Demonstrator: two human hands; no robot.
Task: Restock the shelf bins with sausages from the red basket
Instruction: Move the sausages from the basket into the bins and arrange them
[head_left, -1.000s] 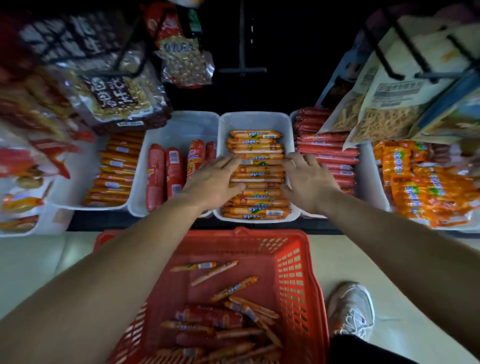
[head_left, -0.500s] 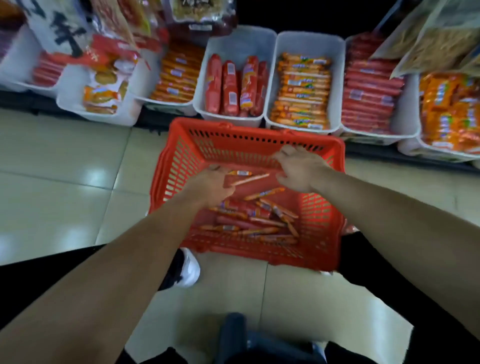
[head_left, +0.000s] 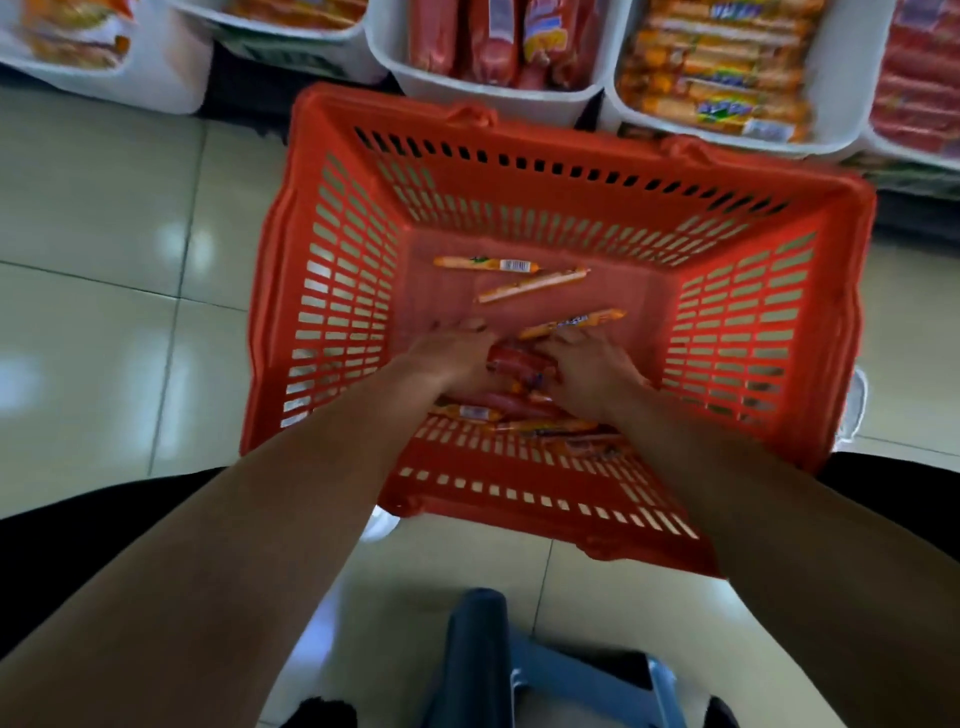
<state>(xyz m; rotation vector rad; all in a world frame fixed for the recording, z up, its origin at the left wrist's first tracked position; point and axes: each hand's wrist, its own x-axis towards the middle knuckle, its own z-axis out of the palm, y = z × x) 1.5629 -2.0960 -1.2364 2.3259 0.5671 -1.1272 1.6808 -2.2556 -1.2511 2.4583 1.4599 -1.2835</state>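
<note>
Several film-wrapped orange sausages (head_left: 467, 413) by the red plastic basket's (head_left: 571, 171) near edge look light, slippery; pinch mid-length; left hand (head_left: 449, 356), right hand (head_left: 589, 374) grip unclear.

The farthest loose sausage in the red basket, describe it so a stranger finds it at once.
Find the red basket on the tiled floor. Three thin orange sausages lie loose on its bottom, beyond the pile. Yours is the sausage nearest the shelf bins, lying level, with a white barcode patch.

Dim, motion-blurred wide-angle view; overhead light glares off the floor tiles (head_left: 171, 244).
</note>
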